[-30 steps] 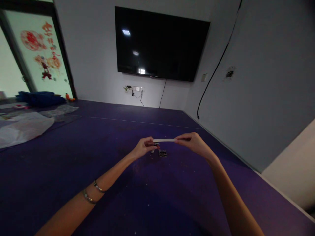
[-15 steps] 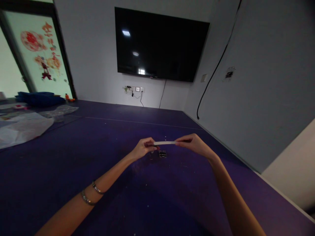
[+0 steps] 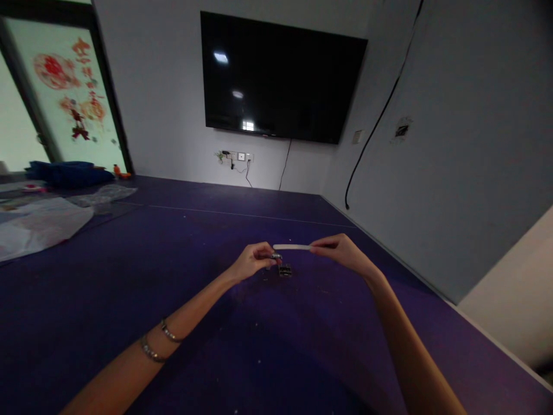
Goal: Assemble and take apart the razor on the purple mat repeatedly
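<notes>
In the head view, my right hand [image 3: 334, 249] pinches one end of a thin white strip [image 3: 291, 247], which has a rounded free end like a craft stick and lies nearly level. My left hand [image 3: 256, 260] is closed on a small silvery metal piece [image 3: 277, 256] that pokes out past the fingertips. The strip's free end is just above this piece; whether they touch I cannot tell. Something reddish shows under the left fingertips. Just below, a small dark block with light markings [image 3: 285, 270] rests on the purple surface [image 3: 242, 357].
To the left lie a whitish plastic sheet [image 3: 47, 227], a crumpled clear bag [image 3: 103, 197] and dark blue cloth [image 3: 67, 173]. Small white specks dot the surface. A black cable [image 3: 375, 127] hangs along the right wall, and a television [image 3: 280, 75] is mounted ahead.
The strip's left end has come out of my left hand's fingers and shifted slightly right and up with my right hand. The silvery piece in my left hand now shows.
</notes>
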`<move>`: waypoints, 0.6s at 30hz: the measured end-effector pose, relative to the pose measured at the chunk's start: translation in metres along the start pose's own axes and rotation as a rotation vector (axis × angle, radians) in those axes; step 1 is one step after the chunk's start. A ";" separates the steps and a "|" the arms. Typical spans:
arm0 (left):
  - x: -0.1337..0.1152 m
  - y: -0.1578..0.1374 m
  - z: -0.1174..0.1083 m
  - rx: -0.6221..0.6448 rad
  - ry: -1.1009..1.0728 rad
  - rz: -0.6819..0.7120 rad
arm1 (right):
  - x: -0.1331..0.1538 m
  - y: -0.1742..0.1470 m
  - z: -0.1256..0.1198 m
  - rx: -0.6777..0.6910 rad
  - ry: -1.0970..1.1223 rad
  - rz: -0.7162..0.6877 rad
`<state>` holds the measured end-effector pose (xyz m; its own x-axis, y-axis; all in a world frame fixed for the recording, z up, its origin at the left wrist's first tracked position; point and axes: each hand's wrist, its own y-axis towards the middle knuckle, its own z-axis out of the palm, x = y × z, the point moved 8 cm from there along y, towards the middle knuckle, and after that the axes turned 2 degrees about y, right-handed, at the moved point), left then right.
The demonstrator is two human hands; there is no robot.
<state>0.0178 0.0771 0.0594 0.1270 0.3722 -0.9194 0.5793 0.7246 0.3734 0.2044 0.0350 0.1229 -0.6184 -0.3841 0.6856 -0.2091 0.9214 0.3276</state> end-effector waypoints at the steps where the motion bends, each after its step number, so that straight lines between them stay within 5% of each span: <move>1: 0.000 0.000 0.000 0.005 -0.005 0.002 | 0.000 0.000 0.001 0.020 0.006 0.002; 18: -0.001 -0.002 0.002 0.010 -0.021 -0.003 | -0.005 0.000 0.000 0.041 0.019 0.024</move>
<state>0.0177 0.0740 0.0595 0.1421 0.3576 -0.9230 0.5879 0.7197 0.3694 0.2071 0.0370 0.1195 -0.6096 -0.3621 0.7051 -0.2251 0.9320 0.2841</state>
